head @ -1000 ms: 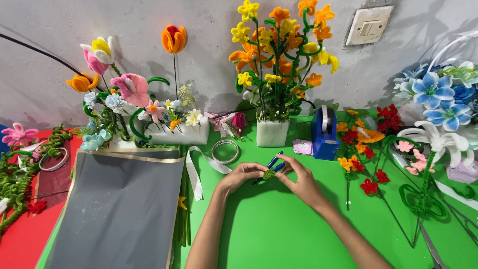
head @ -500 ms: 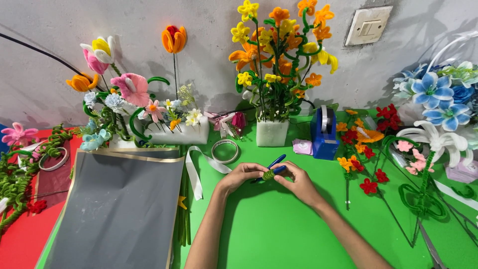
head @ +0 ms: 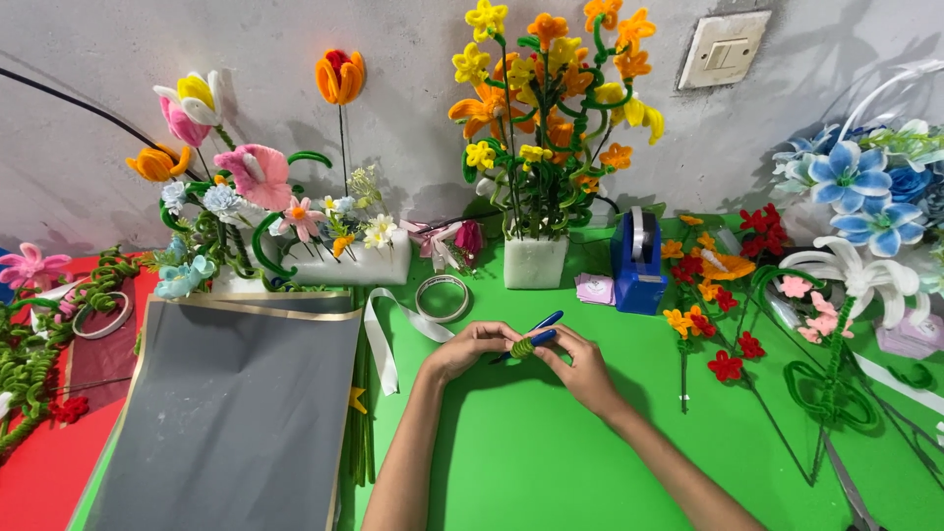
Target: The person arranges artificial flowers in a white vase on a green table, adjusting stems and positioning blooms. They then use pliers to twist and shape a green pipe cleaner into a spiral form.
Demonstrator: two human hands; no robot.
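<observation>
Green wire coil (head: 524,346), seemingly wound round a blue pen (head: 544,323), pinched by both hands.

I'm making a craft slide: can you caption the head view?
Left hand and right hand wind green pipe cleaner around a blue pen on a green table.

The bench (head: 551,462) is covered in bright green, with a red stretch (head: 39,472) at its left end, and it runs up against a grey wall. On it lie a large grey sheet with a pale gold border (head: 231,413), a white ribbon (head: 379,339), a roll of clear tape (head: 442,298), a blue tape dispenser (head: 637,264) and a small pink packet (head: 594,288). Two white blocks holding craft flowers, one long (head: 359,265) and one square (head: 535,262), stand at the back, and loose red and orange flowers on stems (head: 723,324) lie to the right.
</observation>
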